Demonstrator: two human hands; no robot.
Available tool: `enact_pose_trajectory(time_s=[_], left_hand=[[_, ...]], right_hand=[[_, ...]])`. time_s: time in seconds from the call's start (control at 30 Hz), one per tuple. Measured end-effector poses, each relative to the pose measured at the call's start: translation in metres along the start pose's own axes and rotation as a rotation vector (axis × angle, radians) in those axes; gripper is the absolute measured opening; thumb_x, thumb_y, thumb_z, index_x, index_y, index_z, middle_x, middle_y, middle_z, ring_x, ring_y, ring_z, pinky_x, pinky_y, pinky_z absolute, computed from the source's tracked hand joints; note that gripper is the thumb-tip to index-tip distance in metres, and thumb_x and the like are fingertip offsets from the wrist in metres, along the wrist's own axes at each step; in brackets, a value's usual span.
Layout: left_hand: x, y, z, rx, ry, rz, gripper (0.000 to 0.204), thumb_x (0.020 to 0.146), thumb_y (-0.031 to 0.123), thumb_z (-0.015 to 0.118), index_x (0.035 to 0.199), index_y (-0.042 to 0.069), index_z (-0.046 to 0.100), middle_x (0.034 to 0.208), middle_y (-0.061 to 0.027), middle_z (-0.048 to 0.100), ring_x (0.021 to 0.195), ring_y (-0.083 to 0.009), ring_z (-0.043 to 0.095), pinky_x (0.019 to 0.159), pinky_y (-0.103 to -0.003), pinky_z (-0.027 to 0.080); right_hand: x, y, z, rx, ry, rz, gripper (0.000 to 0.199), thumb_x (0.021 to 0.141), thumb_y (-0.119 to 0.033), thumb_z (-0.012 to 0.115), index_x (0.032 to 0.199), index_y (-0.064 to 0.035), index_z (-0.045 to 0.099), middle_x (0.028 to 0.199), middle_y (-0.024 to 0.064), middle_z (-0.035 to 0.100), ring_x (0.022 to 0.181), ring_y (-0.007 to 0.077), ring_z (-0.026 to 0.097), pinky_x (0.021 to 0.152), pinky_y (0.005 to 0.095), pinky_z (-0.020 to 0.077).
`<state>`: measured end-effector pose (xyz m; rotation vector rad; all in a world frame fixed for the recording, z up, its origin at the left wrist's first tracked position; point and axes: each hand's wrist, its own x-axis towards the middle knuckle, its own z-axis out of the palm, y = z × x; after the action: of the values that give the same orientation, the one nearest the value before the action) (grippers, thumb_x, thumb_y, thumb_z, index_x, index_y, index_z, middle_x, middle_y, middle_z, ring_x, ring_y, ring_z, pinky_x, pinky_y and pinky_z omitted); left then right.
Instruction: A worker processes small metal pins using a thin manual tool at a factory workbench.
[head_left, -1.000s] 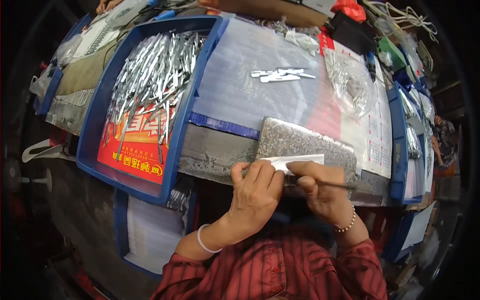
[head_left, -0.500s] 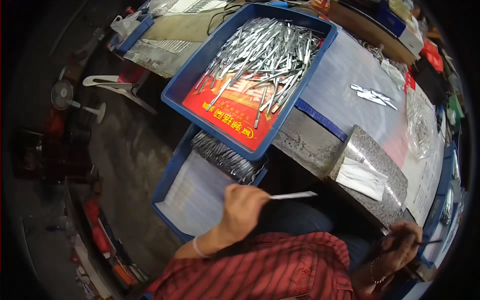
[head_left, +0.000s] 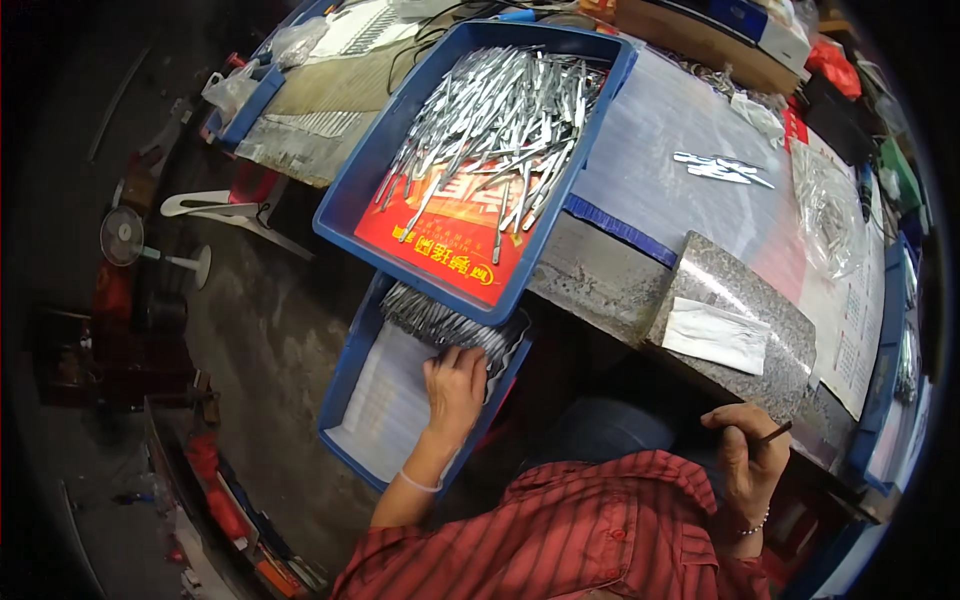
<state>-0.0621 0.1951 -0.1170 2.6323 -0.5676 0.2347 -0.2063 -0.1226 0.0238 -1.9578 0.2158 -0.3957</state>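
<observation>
Left hand: the left hand [head_left: 457, 390] reaches into the lower blue tray [head_left: 348, 375], fingers bent and bunched at the dark metal pieces [head_left: 450, 320] – fingertips partly hidden, so whether it grips one I cannot tell
Right hand: the right hand [head_left: 750, 455] is curled round a thin dark rod [head_left: 776, 433] – the rod's rest hidden in the fist
Dark pieces: just beyond the left hand's fingers, crowded at the tray's far end, single ones hard to make out; the upper blue tray [head_left: 400, 266] overhangs them
Bright pieces: silvery metal strips [head_left: 510, 110], heaped in the upper tray, beyond the left hand, partly covering a red printed sheet [head_left: 450, 240]
Block: a speckled slab [head_left: 740, 275] beyond the right hand, with a folded white cloth [head_left: 717, 335] on it
Bench: a worn grey edge [head_left: 600, 265] between the hands and beyond them; a cloudy plastic sheet [head_left: 650, 120] further off bears a few bright strips [head_left: 725, 168]
Room: dim floor [head_left: 260, 330] left of the left hand, a fan [head_left: 122, 235] further left; blue trays [head_left: 885, 340] right of the right hand, crowded and hard to read
</observation>
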Motion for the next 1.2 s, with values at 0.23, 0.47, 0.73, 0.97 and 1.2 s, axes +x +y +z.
enact_pose_trajectory(time_s=[0.23, 0.47, 0.73, 0.97, 1.2], left_hand=[[0.045, 0.102, -0.058, -0.362, -0.023, 0.188, 0.018, 0.080, -0.003, 0.069, 0.096, 0.005, 0.068, 0.088, -0.0100, 0.064, 0.080, -0.0280, 0.061, 0.072, -0.037, 0.046], [0.188, 0.232, 0.009, -0.665, -0.145, 0.532, 0.012, 0.083, 0.002, 0.064, 0.095, 0.001, 0.066, 0.090, -0.0147, 0.062, 0.083, -0.0309, 0.062, 0.072, -0.036, 0.049], [0.319, 0.265, 0.141, -0.121, -0.083, 0.544, 0.010, 0.081, 0.012, 0.066, 0.089, 0.006, 0.070, 0.090, -0.0156, 0.064, 0.086, -0.0340, 0.063, 0.076, -0.044, 0.050], [0.310, 0.267, 0.116, -0.093, -0.048, 0.681, 0.006, 0.079, 0.010, 0.069, 0.080, 0.005, 0.067, 0.082, -0.0138, 0.064, 0.080, -0.0328, 0.063, 0.071, -0.044, 0.048], [0.202, 0.268, 0.013, -0.460, -0.031, 0.639, 0.011, 0.076, -0.002, 0.071, 0.087, 0.001, 0.069, 0.079, -0.0121, 0.066, 0.071, -0.0269, 0.063, 0.066, -0.034, 0.049]], right_hand=[[0.008, 0.016, -0.011, -0.035, -0.154, -0.077, 0.014, 0.080, 0.005, 0.061, 0.090, -0.0011, 0.067, 0.083, 0.0124, 0.068, 0.066, 0.0220, 0.068, 0.058, 0.0280, 0.0514], [-0.007, 0.017, -0.034, 0.032, -0.269, -0.064, 0.020, 0.082, -0.002, 0.068, 0.101, -0.0023, 0.066, 0.086, 0.0104, 0.067, 0.072, 0.0230, 0.069, 0.060, 0.0289, 0.0541], [-0.047, 0.046, -0.060, 0.073, -0.096, 0.064, 0.016, 0.085, -0.007, 0.067, 0.100, -0.0010, 0.066, 0.085, 0.0117, 0.067, 0.070, 0.0261, 0.067, 0.060, 0.0304, 0.0525], [-0.043, 0.059, -0.072, 0.082, -0.085, 0.035, 0.014, 0.087, -0.007, 0.066, 0.101, -0.0022, 0.067, 0.084, 0.0107, 0.067, 0.070, 0.0230, 0.068, 0.062, 0.0297, 0.0531], [-0.035, 0.053, -0.087, 0.174, 0.067, 0.040, 0.019, 0.090, -0.006, 0.064, 0.108, 0.0005, 0.064, 0.090, 0.0103, 0.070, 0.069, 0.0136, 0.068, 0.060, 0.0260, 0.0521]])
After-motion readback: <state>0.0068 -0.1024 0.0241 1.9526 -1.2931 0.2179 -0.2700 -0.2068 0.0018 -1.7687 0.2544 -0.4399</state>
